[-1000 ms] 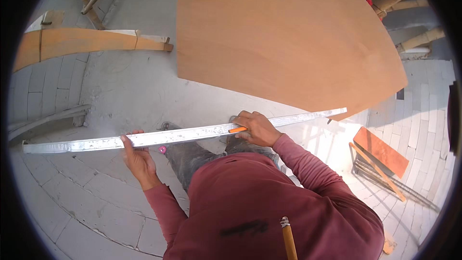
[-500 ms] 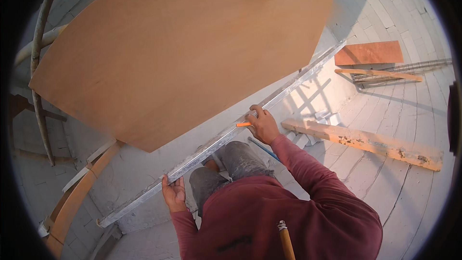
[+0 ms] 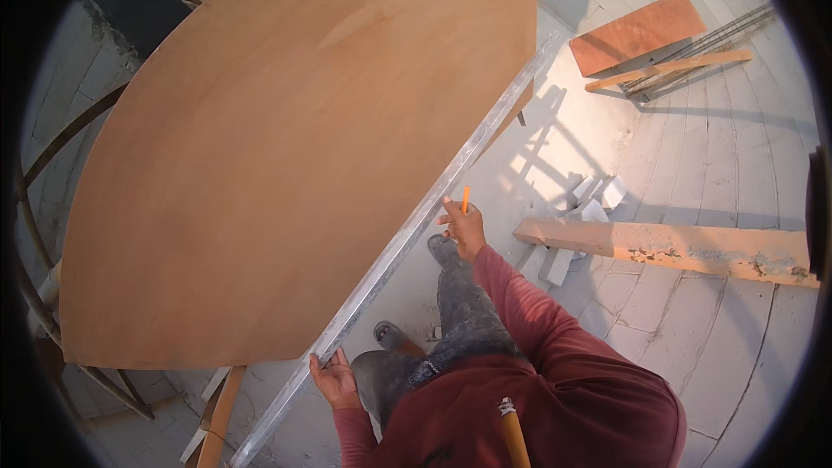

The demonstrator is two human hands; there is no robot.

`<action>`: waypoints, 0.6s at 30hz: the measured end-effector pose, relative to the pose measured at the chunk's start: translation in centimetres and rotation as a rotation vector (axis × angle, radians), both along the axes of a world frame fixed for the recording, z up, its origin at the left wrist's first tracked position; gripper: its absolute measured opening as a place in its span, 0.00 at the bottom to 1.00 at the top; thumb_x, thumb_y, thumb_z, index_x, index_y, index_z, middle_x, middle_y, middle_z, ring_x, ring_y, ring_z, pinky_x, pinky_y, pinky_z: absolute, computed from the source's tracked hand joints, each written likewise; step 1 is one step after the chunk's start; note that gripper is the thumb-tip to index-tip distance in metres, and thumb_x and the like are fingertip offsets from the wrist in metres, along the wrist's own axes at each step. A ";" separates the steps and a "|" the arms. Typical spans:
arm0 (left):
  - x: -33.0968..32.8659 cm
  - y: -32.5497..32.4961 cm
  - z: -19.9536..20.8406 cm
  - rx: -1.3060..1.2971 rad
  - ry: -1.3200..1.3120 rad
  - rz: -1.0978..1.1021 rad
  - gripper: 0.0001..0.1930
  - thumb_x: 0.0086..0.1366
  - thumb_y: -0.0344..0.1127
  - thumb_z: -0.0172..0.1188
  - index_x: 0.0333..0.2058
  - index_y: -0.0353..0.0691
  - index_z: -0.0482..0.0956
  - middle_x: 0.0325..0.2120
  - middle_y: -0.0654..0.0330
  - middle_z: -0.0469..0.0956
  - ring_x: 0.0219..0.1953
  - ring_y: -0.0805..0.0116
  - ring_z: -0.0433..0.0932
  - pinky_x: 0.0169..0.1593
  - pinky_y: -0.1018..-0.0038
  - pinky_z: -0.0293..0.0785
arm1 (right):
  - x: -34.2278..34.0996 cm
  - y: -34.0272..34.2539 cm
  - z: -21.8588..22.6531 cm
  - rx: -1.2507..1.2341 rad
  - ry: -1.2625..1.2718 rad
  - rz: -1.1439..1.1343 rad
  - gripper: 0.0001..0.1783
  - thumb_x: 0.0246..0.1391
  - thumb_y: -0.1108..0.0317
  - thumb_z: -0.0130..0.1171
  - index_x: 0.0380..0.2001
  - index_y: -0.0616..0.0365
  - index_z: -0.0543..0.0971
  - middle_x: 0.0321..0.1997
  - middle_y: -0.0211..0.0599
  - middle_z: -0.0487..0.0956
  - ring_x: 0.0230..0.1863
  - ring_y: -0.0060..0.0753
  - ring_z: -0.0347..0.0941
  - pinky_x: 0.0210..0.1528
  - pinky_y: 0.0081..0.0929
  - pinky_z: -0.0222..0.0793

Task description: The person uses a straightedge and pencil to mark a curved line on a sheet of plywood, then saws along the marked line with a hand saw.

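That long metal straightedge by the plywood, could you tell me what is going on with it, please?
A person in a red top holds a long metal straightedge along the edge of a large plywood sheet. The left hand supports its lower part, and the right hand rests near its middle with an orange pencil in its grip. A rough wooden plank lies on the pale floor to the right.

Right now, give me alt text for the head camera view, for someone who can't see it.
Seen from above, a person in a red top holds a long metal straightedge along the edge of a large plywood sheet, the left hand gripping its lower part and the right hand, holding an orange pencil, against its middle. A rough wooden plank lies on the pale tiled floor to the right.
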State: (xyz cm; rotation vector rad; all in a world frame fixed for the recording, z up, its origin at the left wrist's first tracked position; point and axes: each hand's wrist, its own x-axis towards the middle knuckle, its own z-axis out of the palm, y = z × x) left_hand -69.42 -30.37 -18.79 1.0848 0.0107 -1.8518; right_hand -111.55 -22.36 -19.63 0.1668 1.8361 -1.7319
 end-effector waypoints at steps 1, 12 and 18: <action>-1.6 -0.4 -0.3 -0.015 -0.001 0.011 0.20 0.69 0.37 0.64 0.53 0.30 0.72 0.57 0.48 0.75 0.61 0.53 0.74 0.68 0.56 0.71 | -1.7 -0.8 -1.1 -0.014 -0.038 0.006 0.26 0.60 0.46 0.66 0.38 0.61 0.76 0.28 0.35 0.77 0.24 0.22 0.70 0.24 0.23 0.70; -17.6 -4.3 -7.1 -0.245 -0.123 -0.085 0.24 0.70 0.41 0.63 0.57 0.30 0.69 0.59 0.46 0.73 0.61 0.55 0.74 0.69 0.60 0.70 | -18.6 -5.8 -10.7 -0.112 -0.017 -0.008 0.18 0.60 0.53 0.65 0.29 0.57 0.75 0.24 0.27 0.72 0.20 0.21 0.67 0.23 0.24 0.67; -20.9 -8.4 -15.3 -0.368 -0.182 -0.196 0.34 0.71 0.51 0.61 0.66 0.35 0.62 0.63 0.50 0.68 0.66 0.56 0.68 0.71 0.63 0.63 | -23.1 -9.6 -15.8 -0.172 0.064 -0.002 0.20 0.61 0.53 0.65 0.27 0.57 0.75 0.24 0.29 0.72 0.21 0.22 0.68 0.22 0.24 0.66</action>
